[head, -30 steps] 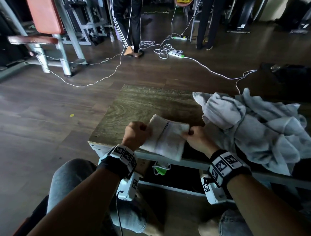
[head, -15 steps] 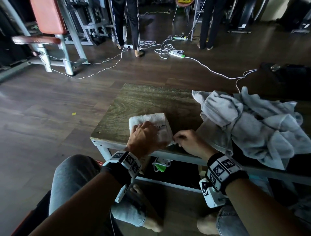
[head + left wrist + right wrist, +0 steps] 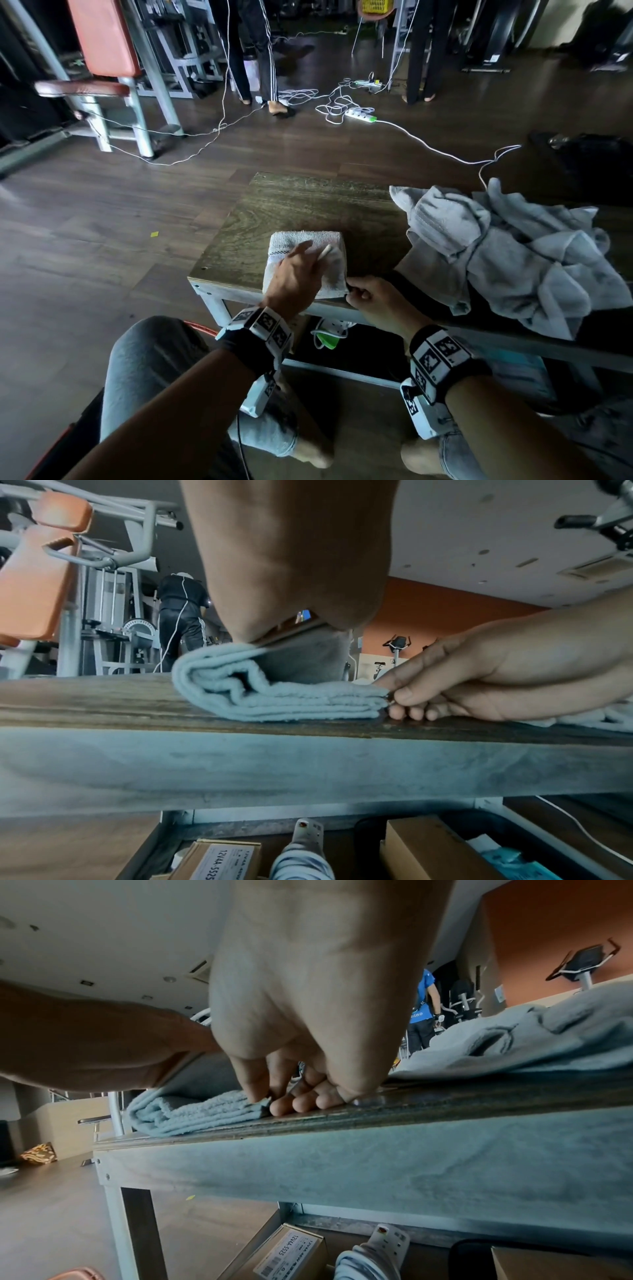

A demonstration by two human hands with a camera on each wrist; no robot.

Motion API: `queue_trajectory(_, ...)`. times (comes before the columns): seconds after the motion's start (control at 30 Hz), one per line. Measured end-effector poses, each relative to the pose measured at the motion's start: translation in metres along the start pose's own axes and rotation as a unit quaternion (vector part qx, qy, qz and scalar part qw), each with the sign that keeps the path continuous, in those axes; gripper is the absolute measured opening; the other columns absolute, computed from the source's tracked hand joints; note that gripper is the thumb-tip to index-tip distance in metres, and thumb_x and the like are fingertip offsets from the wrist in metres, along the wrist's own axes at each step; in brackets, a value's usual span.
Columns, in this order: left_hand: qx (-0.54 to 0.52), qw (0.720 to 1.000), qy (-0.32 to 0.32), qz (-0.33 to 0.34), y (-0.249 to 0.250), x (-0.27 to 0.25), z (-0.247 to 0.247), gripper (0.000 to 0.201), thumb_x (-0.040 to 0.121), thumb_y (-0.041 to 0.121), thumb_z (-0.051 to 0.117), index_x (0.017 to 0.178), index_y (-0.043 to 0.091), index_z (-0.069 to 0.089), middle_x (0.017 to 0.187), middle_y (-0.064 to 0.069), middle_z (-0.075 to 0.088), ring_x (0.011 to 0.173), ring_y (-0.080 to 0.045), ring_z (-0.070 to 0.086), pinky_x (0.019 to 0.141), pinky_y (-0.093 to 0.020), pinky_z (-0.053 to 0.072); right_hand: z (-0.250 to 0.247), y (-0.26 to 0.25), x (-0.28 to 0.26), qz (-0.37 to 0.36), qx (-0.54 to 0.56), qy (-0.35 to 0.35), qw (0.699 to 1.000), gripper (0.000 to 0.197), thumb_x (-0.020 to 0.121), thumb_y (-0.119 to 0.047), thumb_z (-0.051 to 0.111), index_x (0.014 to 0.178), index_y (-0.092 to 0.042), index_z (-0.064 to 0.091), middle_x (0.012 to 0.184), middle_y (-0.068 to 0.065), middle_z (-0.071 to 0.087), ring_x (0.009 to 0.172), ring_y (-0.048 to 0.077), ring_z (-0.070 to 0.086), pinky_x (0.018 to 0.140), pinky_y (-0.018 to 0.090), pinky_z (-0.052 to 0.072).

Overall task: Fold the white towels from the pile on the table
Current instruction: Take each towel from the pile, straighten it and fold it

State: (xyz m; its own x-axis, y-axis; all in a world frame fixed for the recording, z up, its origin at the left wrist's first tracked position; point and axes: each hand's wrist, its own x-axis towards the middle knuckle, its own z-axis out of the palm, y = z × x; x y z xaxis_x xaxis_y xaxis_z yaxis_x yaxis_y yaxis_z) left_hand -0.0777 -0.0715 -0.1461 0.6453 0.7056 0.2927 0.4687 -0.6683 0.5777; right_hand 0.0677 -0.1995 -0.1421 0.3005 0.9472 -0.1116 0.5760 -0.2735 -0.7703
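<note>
Folded towel (image 3: 306, 240): white, with a dark stitched stripe. Pile (image 3: 513, 253): pale grey-white. Desk (image 3: 308, 202): dark wood grain top, grey frame. Bench pad (image 3: 102, 34): orange-red.

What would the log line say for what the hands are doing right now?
left hand: flat on folded towel | right hand: pinching towel's corner | pile: waiting beside | table

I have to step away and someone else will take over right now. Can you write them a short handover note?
Left hand: flat, fingers straight, pressing on top of the folded towel.
Right hand: pinching the folded towel's near right corner at the edge of the table.
Pile of unfolded towels: heaped on the table's right side, apart from the folded one.
Done: one towel folded into a small layered rectangle near the front edge.
Left: release it, then take and fold the pile's towels one at a time.
</note>
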Motion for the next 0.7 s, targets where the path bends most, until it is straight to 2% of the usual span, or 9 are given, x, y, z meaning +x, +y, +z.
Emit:
queue_trajectory(0.1,0.011,0.999,-0.013,0.033,0.012,-0.002,0.004,0.045,0.095,0.060,0.033,0.117,0.033,0.060,0.122,0.007,0.060,0.110,-0.017,0.061,0.092,-0.043,0.049,-0.001,-0.001,-0.001,-0.026,0.005,-0.006,1.000,0.031,0.095,-0.014,0.059,0.125,-0.011,0.067,0.078,-0.016,0.058,0.066,-0.008,0.053,0.065,0.008,0.038)
queue_trajectory(0.17,0.073,0.995,-0.061,0.040,0.018,-0.007,0.008,0.048,0.091,0.063,0.029,0.120,0.035,0.055,0.130,0.013,0.054,0.122,-0.012,0.051,0.102,-0.044,0.039,-0.002,0.000,0.000,-0.051,0.005,-0.002,0.999,0.018,0.093,-0.010,0.058,0.102,-0.013,0.074,0.072,-0.013,0.061,0.059,-0.008,0.053,0.066,0.018,0.042)
queue_trajectory(0.23,0.123,0.987,-0.098,0.042,0.016,-0.013,0.011,0.048,0.091,0.058,0.031,0.131,0.036,0.047,0.145,0.007,0.042,0.139,-0.014,0.033,0.111,-0.048,0.028,-0.001,0.003,0.002,-0.061,0.012,-0.003,0.998,0.015,0.091,-0.010,0.059,0.086,-0.016,0.071,0.069,-0.012,0.061,0.060,-0.004,0.054,0.068,0.026,0.042)
queue_trajectory(0.33,0.154,0.975,-0.158,0.027,0.014,-0.019,0.010,0.054,0.097,0.052,0.039,0.148,0.035,0.030,0.162,0.000,0.014,0.150,-0.016,0.005,0.120,-0.047,0.009,-0.003,0.004,0.003,-0.035,0.025,-0.006,0.999,0.011,0.089,-0.017,0.061,0.095,-0.019,0.070,0.081,-0.007,0.070,0.076,0.004,0.064,0.074,0.031,0.052)
queue_trajectory(0.4,0.158,0.971,-0.176,0.024,0.014,-0.021,0.007,0.062,0.094,0.059,0.036,0.150,0.037,0.023,0.163,0.002,0.005,0.150,-0.013,-0.003,0.121,-0.044,0.004,-0.004,0.002,0.007,0.017,0.017,0.019,1.000,0.015,0.089,-0.021,0.060,0.103,-0.021,0.065,0.093,-0.002,0.071,0.089,0.014,0.066,0.080,0.033,0.052)
queue_trajectory(0.5,0.202,0.954,-0.219,0.037,0.013,-0.020,0.004,0.068,0.088,0.061,0.012,0.151,0.036,0.023,0.163,-0.001,0.001,0.150,-0.016,-0.006,0.121,-0.045,0.004,-0.001,-0.010,0.017,-0.004,-0.037,0.156,0.987,0.016,0.090,-0.014,0.055,0.106,-0.012,0.059,0.099,0.008,0.065,0.093,0.024,0.060,0.078,0.028,0.043)
queue_trajectory(0.57,0.141,0.963,-0.230,0.012,0.013,-0.014,0.003,0.060,0.093,0.048,0.016,0.147,0.029,0.036,0.163,-0.002,0.008,0.150,-0.017,0.001,0.121,-0.043,0.006,0.005,-0.018,0.024,-0.080,-0.077,0.204,0.973,0.021,0.093,-0.015,0.055,0.112,-0.006,0.057,0.109,0.013,0.061,0.106,0.027,0.055,0.089,0.034,0.043)
queue_trajectory(0.63,0.039,0.980,-0.189,0.044,0.015,-0.008,0.001,0.052,0.092,0.034,0.031,0.136,0.016,0.052,0.152,-0.010,0.037,0.141,-0.023,0.034,0.114,-0.041,0.030,0.010,-0.026,0.032,-0.119,-0.087,0.153,0.977,0.035,0.098,-0.020,0.051,0.130,-0.006,0.051,0.128,0.013,0.056,0.121,0.027,0.049,0.102,0.034,0.038)
queue_trajectory(0.7,-0.036,0.988,-0.136,0.068,0.012,-0.003,-0.002,0.034,0.086,0.017,0.044,0.107,0.006,0.068,0.114,-0.009,0.065,0.101,-0.023,0.065,0.085,-0.034,0.054,0.018,-0.026,0.038,-0.139,-0.072,0.074,0.985,0.042,0.102,-0.023,0.043,0.141,-0.007,0.043,0.140,0.012,0.049,0.129,0.027,0.045,0.110,0.037,0.036)
